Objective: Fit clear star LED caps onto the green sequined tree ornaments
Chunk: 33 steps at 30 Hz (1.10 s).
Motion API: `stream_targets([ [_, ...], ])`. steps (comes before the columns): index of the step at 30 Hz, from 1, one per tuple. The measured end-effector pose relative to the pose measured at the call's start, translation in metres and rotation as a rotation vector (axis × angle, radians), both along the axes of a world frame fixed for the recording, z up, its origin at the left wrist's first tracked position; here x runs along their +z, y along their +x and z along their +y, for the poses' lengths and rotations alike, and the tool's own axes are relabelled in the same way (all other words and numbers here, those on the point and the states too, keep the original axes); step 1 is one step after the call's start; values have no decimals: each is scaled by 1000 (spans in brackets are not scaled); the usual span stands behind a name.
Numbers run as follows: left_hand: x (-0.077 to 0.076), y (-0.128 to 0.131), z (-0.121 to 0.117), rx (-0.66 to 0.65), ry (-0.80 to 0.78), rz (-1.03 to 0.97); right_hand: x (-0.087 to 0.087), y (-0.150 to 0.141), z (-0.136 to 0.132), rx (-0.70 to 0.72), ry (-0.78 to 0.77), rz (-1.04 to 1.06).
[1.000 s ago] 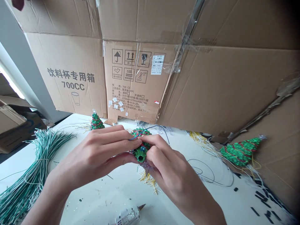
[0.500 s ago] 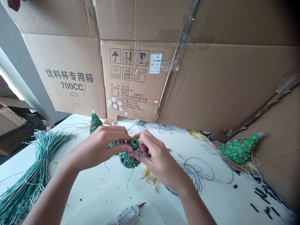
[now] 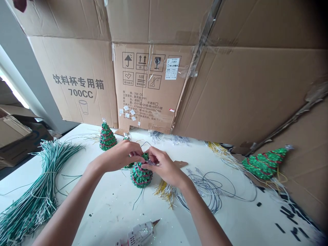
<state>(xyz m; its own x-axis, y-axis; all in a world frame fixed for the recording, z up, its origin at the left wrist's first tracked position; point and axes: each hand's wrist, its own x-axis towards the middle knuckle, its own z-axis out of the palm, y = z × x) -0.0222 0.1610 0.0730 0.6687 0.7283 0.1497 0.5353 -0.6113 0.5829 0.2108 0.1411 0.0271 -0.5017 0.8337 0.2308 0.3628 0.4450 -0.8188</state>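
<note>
A small green tinsel Christmas tree [image 3: 141,177] with a red garland stands upright in front of me. My left hand [image 3: 122,155] is closed around its tip from the left, thumb and fingers pinching there. From the right, my right hand [image 3: 164,166] pinches a small clear, purplish plastic piece [image 3: 151,162] against the same tip. Fingers hide most of the treetop and the exact contact. Partly behind my left hand stands another tinsel tree [image 3: 126,136]. A thin green wire trails from the front tree's base.
A white glue gun [image 3: 140,234] lies near the front edge. At left is a bundle of green wires [image 3: 43,181]; at right, coiled wire [image 3: 210,194] and yellow-tipped strands [image 3: 165,191]. More trees [image 3: 107,136] [image 3: 266,163] sit farther off. Cardboard boxes [image 3: 148,85] wall the back.
Both hands have shifted slightly, uncovering more of the front tree and the trees behind. The opening seen in the treetop is now mostly hidden. The view has shifted a little.
</note>
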Motion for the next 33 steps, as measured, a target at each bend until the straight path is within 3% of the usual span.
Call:
stream_targets([
  [6,3,-10,-2,69,-54,29,22,22,-5,-13,82,0],
  [10,10,-16,-6,123,-45,50,46,43,-11,-243,300,121],
  [14,15,-16,-9,127,26,68,63,55,-24,-576,605,122],
  [16,18,-14,-11,149,77,59,69,57,-31,-703,613,143],
  [18,21,-13,-14,186,123,45,75,57,-37,-753,546,302],
  [22,27,-11,-17,265,156,-3,86,49,-46,-647,459,675],
  [27,29,-6,-18,317,155,-152,97,38,-50,-394,393,826],
  [33,30,-4,-22,227,159,-299,102,40,-48,-414,310,1027],
])
